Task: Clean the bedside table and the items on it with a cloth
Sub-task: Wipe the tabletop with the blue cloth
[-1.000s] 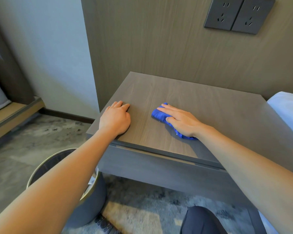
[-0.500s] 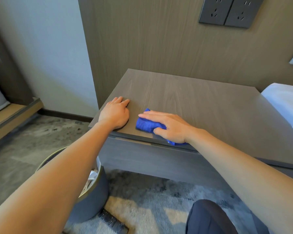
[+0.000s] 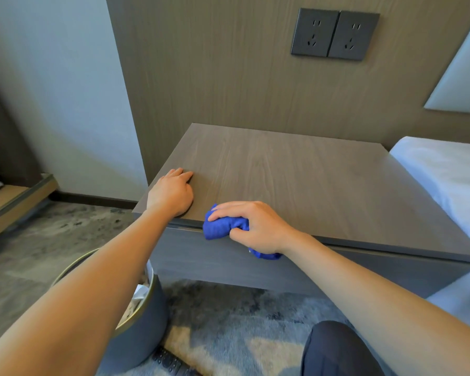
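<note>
The bedside table [image 3: 310, 180] has a grey wood-grain top with nothing standing on it. A bunched blue cloth [image 3: 220, 226] hangs over the table's front edge, gripped by my right hand [image 3: 255, 226], which curls around it at the edge. Part of the cloth shows below my wrist against the drawer front. My left hand [image 3: 171, 194] rests flat, palm down, on the top's front left corner.
A round waste bin [image 3: 136, 329] with paper inside stands on the floor under my left forearm. A remote control [image 3: 171, 365] lies on the patterned rug beside it. White bedding [image 3: 445, 169] borders the table on the right. Two wall sockets [image 3: 334, 33] sit above.
My right hand slid the cloth from the middle of the top toward me to the front edge and closed around it. The left hand stayed on the corner.
</note>
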